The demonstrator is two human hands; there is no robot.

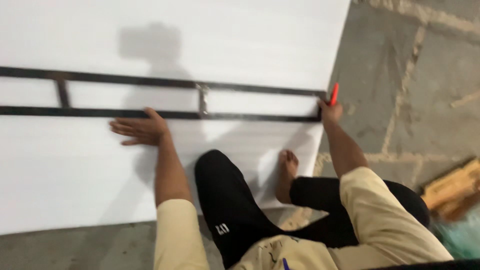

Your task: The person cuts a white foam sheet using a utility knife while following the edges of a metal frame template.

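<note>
The left hand [137,129] is lying flat and open, holding nothing, pressing beside the long black metal ladder-shaped frame [160,97] running left-right across the large white foam sheet [75,170]; the right hand [330,110] is gripping a red marker [334,93] at the frame's right end

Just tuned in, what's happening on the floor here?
A person kneels on a large white sheet spread over the concrete floor. A black metal frame lies flat across the sheet. The left hand is pressed flat and open on the sheet, right by the frame's near rail. The right hand has its grip on a red marker at the frame's end, by the sheet's right edge. One bare foot rests on the sheet.
</note>
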